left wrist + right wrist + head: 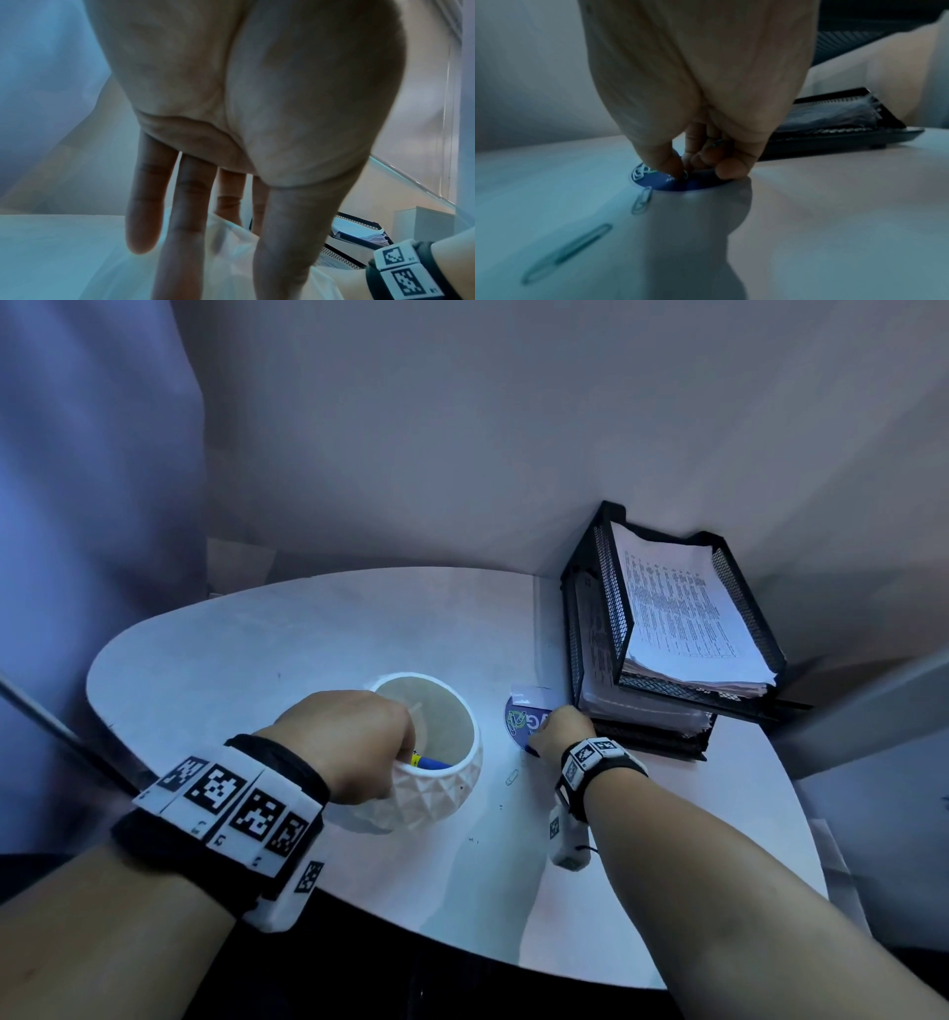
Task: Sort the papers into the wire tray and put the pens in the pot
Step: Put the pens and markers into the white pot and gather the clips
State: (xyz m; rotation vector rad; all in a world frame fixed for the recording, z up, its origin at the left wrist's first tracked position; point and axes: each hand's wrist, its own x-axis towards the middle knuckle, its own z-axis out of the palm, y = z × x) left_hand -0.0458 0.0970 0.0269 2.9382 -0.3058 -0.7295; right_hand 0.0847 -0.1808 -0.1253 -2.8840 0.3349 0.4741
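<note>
White table (308, 634), left hand (339, 742) at pot (436, 809) — grip relaxed, right hand (562, 729) pinching paperclip (684, 174) — label unreadable

Left hand (257, 121) fingers straight; right hand (693, 101) fingers curled, pinching.

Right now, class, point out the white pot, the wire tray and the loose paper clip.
white pot (441, 801): head view, faceted outer wall.
wire tray (606, 588): head view, left mesh side.
loose paper clip (512, 777): head view, its middle, on the table.

My head camera looks down at counter (287, 629) from above. Left wrist camera sits close under palm, facing fingers. Right wrist camera low, near counter. All three see black wire tray (606, 608).
</note>
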